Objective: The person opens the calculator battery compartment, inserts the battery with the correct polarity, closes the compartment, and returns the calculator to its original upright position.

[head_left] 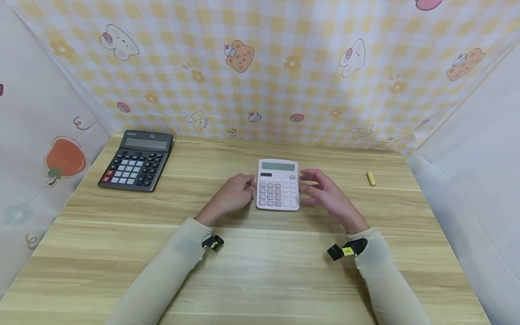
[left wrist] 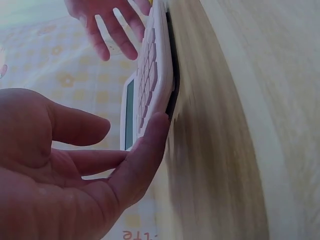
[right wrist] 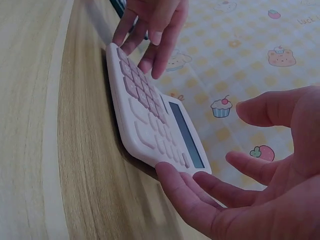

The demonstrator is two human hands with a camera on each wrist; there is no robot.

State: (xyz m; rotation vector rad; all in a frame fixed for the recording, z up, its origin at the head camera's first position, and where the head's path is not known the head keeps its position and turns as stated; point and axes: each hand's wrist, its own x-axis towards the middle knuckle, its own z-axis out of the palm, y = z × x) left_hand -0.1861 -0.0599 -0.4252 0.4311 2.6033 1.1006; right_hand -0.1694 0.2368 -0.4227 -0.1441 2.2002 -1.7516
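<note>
A pale pink calculator (head_left: pixel 278 185) lies face up near the middle of the wooden table, its grey-green display at the far end. At its left edge is my left hand (head_left: pixel 234 194); in the left wrist view a fingertip (left wrist: pixel 156 127) touches the calculator's side, while the thumb stands apart. My right hand (head_left: pixel 327 195) is at the right edge with fingers spread. In the right wrist view, its lower fingertips (right wrist: pixel 170 175) touch the calculator's side, and the thumb is raised away from it. Neither hand is wrapped round the calculator.
A larger black calculator (head_left: pixel 136 160) with white, black and red keys lies at the table's back left. Toward the right lies a short yellow stick (head_left: pixel 371 178). A yellow checked cloth (head_left: pixel 264 90) hangs behind the table (head_left: pixel 252 280), with pale cloths at both sides.
</note>
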